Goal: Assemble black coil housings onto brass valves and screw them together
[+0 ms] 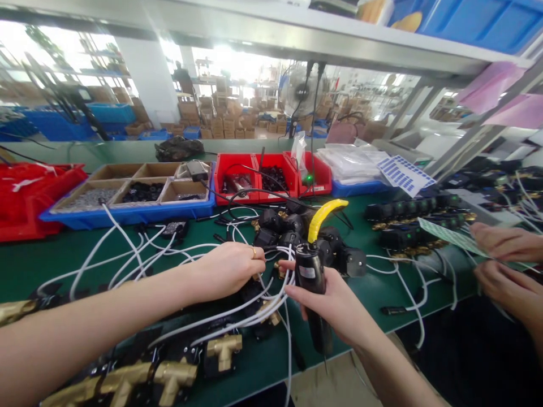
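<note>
My right hand (341, 305) is wrapped round a black electric screwdriver (311, 277), held upright with its thin bit pointing down past the bench's front edge. A yellow curved piece (324, 217) rises from its top. My left hand (235, 265) is closed, fingertips together, over the pile of valve parts; whatever it grips is hidden. White cables (265, 308) loop between my hands. Beside them are black valve housings (292, 229) and a brass fitting (271, 312). Nearer to me, under my left forearm, lie several black units with brass tee fittings (176, 379).
Red bins (235, 195) and a blue tray (169, 213) with compartments of small parts stand behind. Another person's hands (504, 260) hold a label strip (449, 234) at the right, beside rows of black units (418, 206). A shelf (263, 34) runs overhead.
</note>
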